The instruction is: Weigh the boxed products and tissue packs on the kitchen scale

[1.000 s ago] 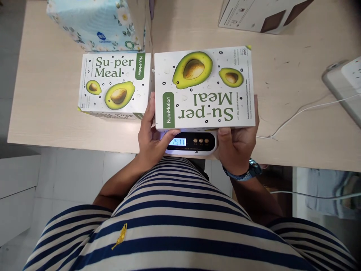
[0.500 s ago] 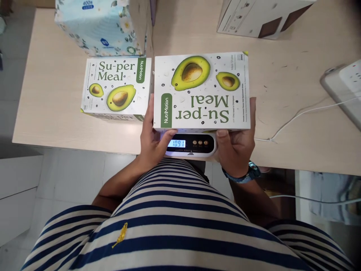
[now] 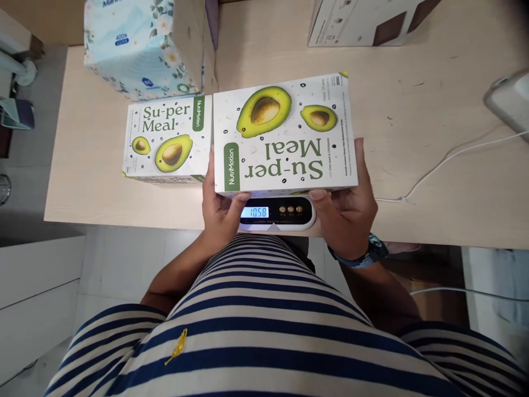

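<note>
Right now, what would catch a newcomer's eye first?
First, the Su-per Meal box, lettering upside down, held between left hand and right hand over the lit digital scale. Left of it sits a second Su-per Meal box, with a floral tissue pack behind.

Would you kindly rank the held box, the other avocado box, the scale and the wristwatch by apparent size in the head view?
1. Held box (seemingly nearer; true size unsure)
2. Other avocado box
3. Scale (visible part)
4. Wristwatch

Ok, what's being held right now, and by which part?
The box over the scale: left hand on its left end, right hand on its right end, thumbs at the near side.
</note>
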A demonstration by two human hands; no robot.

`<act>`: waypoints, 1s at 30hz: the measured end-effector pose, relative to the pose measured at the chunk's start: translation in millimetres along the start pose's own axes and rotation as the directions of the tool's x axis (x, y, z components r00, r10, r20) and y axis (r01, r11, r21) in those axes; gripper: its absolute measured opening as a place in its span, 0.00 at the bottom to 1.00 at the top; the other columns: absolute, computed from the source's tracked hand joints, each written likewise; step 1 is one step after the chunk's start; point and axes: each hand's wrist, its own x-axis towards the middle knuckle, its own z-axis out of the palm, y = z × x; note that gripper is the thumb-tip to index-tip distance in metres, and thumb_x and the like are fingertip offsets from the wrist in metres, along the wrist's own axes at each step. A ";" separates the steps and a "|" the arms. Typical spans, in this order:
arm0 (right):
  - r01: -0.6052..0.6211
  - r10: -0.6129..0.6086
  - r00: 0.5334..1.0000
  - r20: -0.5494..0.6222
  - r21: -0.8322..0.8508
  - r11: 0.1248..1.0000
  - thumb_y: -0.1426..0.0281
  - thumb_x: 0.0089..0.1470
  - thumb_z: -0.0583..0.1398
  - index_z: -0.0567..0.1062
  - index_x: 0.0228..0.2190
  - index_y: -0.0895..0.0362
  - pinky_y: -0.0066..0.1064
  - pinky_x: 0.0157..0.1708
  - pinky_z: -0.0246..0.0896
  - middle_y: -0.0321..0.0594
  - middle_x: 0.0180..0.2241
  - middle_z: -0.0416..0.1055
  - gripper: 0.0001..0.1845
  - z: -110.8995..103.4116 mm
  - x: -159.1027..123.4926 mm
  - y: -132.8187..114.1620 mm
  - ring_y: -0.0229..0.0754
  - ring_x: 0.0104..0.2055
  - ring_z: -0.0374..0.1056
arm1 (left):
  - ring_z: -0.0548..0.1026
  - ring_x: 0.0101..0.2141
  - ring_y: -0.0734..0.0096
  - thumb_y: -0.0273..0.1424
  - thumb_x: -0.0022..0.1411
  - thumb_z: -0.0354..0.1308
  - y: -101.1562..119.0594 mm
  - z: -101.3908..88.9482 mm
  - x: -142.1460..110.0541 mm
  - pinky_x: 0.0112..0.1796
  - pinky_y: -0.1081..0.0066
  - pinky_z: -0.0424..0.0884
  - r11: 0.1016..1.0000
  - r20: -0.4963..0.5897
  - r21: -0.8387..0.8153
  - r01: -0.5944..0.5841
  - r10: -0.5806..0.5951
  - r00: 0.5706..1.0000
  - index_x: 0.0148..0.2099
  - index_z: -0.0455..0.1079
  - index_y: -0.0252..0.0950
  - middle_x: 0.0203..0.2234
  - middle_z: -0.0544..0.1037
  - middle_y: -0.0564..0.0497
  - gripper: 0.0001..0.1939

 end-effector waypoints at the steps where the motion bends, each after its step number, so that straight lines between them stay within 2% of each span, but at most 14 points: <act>1: 0.000 0.000 1.000 -0.005 -0.006 1.000 0.56 0.56 0.74 0.61 0.75 0.37 0.66 0.76 0.61 0.37 0.75 0.65 0.53 -0.4 0.3 0.1 0.61 0.77 0.63 | 0.64 0.76 0.49 0.49 0.71 0.68 0.6 0.3 -0.4 0.77 0.46 0.62 1.000 -0.010 -0.002 0.010 -0.010 1.000 0.79 0.53 0.60 0.77 0.64 0.53 0.42; 8: 0.004 -0.004 1.000 -0.024 -0.014 1.000 0.56 0.53 0.75 0.63 0.75 0.38 0.71 0.76 0.58 0.38 0.74 0.66 0.53 -2.1 -0.6 2.1 0.64 0.77 0.63 | 0.65 0.76 0.46 0.48 0.71 0.68 9.0 3.6 0.5 0.75 0.42 0.64 0.997 -0.013 -0.050 0.056 -0.057 0.998 0.79 0.55 0.60 0.76 0.66 0.53 0.41; 12: -0.005 0.004 0.998 -0.058 -0.018 1.000 0.57 0.54 0.75 0.64 0.74 0.39 0.71 0.76 0.59 0.40 0.73 0.68 0.51 -1.2 -1.9 -1.4 0.63 0.75 0.65 | 0.63 0.77 0.49 0.47 0.71 0.67 9.5 3.4 0.2 0.77 0.47 0.62 0.996 -0.005 -0.058 0.066 -0.066 0.998 0.79 0.54 0.60 0.77 0.64 0.54 0.41; 16: 0.006 -0.008 0.998 -0.058 -0.035 0.999 0.57 0.55 0.74 0.65 0.74 0.38 0.67 0.76 0.61 0.38 0.73 0.69 0.50 -1.5 -1.6 -6.6 0.60 0.75 0.66 | 0.65 0.76 0.52 0.47 0.71 0.67 8.6 2.9 0.0 0.75 0.51 0.66 0.998 -0.006 -0.049 0.043 -0.043 0.999 0.79 0.55 0.59 0.76 0.65 0.54 0.41; 20: 0.014 -0.018 0.998 -0.062 -0.063 0.998 0.57 0.54 0.75 0.66 0.73 0.36 0.65 0.75 0.64 0.34 0.72 0.70 0.50 -2.7 -1.1 -8.2 0.59 0.74 0.67 | 0.65 0.76 0.49 0.48 0.71 0.67 8.7 3.2 0.6 0.75 0.46 0.65 0.998 -0.004 -0.039 0.055 -0.055 0.998 0.79 0.54 0.60 0.76 0.66 0.54 0.41; 24: 0.011 -0.016 0.996 -0.086 -0.053 0.999 0.55 0.52 0.75 0.67 0.72 0.37 0.69 0.75 0.62 0.35 0.72 0.71 0.50 -2.4 -0.6 -7.1 0.62 0.74 0.67 | 0.64 0.76 0.45 0.51 0.71 0.66 9.7 4.6 1.1 0.75 0.42 0.64 0.998 -0.006 -0.033 0.047 -0.047 0.999 0.79 0.53 0.61 0.76 0.65 0.53 0.42; 30: -0.071 0.063 0.994 -0.087 -0.085 0.994 0.48 0.51 0.74 0.67 0.72 0.37 0.70 0.76 0.60 0.37 0.70 0.72 0.51 -3.1 0.4 -9.1 0.65 0.75 0.65 | 0.60 0.78 0.44 0.58 0.69 0.64 10.2 5.0 1.7 0.77 0.42 0.59 0.998 0.012 -0.030 0.057 -0.056 0.998 0.80 0.50 0.62 0.77 0.62 0.53 0.44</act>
